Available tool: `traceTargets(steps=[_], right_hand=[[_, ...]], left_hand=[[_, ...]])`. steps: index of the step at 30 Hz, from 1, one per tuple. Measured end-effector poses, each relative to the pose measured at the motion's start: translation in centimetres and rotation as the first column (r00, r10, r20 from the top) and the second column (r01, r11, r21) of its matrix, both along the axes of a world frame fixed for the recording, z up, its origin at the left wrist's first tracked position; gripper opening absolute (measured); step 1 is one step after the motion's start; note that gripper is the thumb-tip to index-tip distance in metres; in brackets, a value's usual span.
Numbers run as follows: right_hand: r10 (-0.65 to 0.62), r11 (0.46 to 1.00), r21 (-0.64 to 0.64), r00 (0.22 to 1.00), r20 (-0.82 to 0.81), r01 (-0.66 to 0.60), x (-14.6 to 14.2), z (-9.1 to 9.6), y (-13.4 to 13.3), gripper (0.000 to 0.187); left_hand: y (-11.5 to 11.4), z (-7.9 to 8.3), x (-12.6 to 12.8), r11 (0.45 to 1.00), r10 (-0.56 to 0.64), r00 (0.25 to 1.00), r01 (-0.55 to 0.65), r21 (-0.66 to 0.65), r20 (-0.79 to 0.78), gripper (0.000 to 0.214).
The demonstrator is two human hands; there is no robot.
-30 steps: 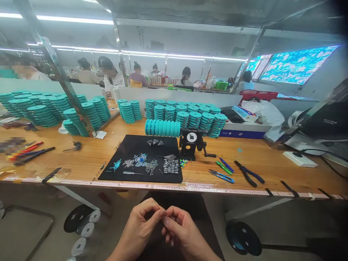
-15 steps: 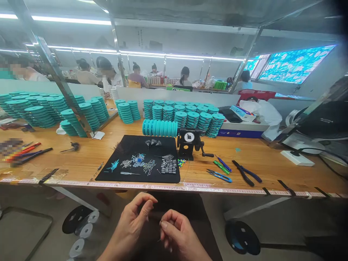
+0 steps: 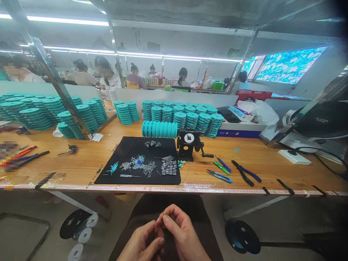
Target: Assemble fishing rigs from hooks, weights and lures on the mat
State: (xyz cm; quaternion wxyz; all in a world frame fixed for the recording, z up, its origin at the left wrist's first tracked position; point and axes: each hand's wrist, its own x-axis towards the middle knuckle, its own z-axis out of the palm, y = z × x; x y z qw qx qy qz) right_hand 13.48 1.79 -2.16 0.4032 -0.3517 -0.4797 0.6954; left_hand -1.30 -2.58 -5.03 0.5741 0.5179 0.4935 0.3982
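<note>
Both hands are over the lap, in front of the table's edge. My right hand is closed in a pinch, thumb against forefinger; a tiny dark thread-like bit shows at the tips, too small to name. Just left of it, and lower, my left hand has its fingers curled together, their tips meeting the right fingers; what they hold, if anything, is hidden. Beyond the hands lies a black mat with small piles of metal pins, clear beads, turquoise sleeves and grey cylinders.
A black hand-crank winder carries turquoise spools. Stacked spools stand behind it. Blue-handled pliers and thread snips lie to the right. A measuring tape runs along the table's front edge. Several people sit farther back.
My left hand has come down and right, from apart to touching my right hand. The right hand keeps its pinch, and has shifted slightly up. The view has tilted a little.
</note>
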Motion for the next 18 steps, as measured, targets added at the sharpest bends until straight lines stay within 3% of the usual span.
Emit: traceTargets(steps=[4,8,12,15,18], right_hand=[[0.009,0.997,-0.078,0.996,-0.085,-0.015,-0.3,0.4,0.5,0.029],[0.070,0.985,-0.149,0.992,-0.102,-0.085,-0.3,1.3,0.7,0.032],[0.170,0.950,-0.243,0.978,-0.121,-0.195,-0.2,2.0,0.5,0.032],[0.222,0.949,-0.218,0.973,-0.059,-0.229,0.0,2.1,0.3,0.032],[0.242,0.955,-0.179,0.970,-0.002,-0.238,0.1,2.0,0.3,0.032]], left_hand=[[0.4,1.7,-1.7,0.978,0.054,0.956,0.009,0.210,-0.288,0.022],[0.7,4.4,-4.2,0.969,0.141,0.881,-0.031,0.243,-0.452,0.014],[1.1,5.8,-4.0,0.980,0.143,0.936,-0.089,0.177,-0.322,0.021],[1.4,5.8,-2.8,0.988,0.101,0.979,-0.077,0.136,-0.177,0.024],[1.7,5.6,-1.9,0.975,0.125,0.987,-0.103,0.196,-0.104,0.021]])
